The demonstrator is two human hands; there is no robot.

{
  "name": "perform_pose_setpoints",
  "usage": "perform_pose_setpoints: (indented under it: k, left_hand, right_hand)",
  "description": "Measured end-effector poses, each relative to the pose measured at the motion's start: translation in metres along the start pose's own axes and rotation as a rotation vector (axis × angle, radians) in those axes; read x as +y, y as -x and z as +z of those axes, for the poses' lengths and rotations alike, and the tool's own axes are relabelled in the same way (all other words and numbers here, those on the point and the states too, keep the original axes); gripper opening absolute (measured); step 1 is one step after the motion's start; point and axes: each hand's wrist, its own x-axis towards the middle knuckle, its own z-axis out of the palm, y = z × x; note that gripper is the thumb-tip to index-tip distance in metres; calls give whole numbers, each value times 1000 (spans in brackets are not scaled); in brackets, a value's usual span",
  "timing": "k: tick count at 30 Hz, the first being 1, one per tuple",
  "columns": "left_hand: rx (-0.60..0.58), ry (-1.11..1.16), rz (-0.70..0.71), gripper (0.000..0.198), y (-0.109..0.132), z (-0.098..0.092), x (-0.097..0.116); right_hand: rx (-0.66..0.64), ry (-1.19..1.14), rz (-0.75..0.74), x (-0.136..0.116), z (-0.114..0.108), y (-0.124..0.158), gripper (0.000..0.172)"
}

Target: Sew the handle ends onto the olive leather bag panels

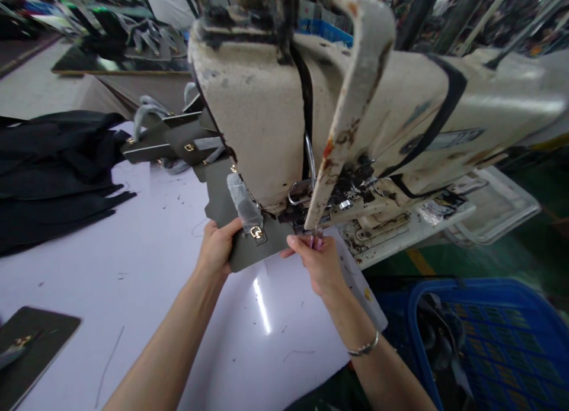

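A dark grey-green bag panel (275,243) lies under the head of a worn cream sewing machine (262,109). It carries a gold-coloured buckle (256,232) and a handle wrapped in cloudy plastic (242,201). My left hand (217,245) grips the panel's left side, thumb on top beside the wrapped handle. At the panel's right edge, close to the presser area, my right hand (319,260) is closed with thumb and forefinger at the edge. A small pinkish object (316,241) shows at its fingers, too small to name. The machine head hides the panel's far side.
Further panels with gold fittings (189,145) lie behind, left of the machine. Black fabric pieces (57,168) cover the table's left side, and another panel (42,340) rests at front left. A blue basket (489,286) stands at lower right. A rusty bar (342,127) slants before the machine.
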Motion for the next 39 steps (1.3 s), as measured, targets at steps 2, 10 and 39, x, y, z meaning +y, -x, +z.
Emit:
perform_pose_setpoints:
  k: [2,10,39]
  left_hand:
    - [1,2,5,43,-6,3,2]
    - [1,-21,48,48,-23,4,6]
    - [-13,-30,74,46,-21,7,3]
  right_hand:
    - [15,-37,-6,1,4,-4,29]
    - [54,-71,-16,7,15,-12,33]
    - [274,-329,-1,22,52,-1,55]
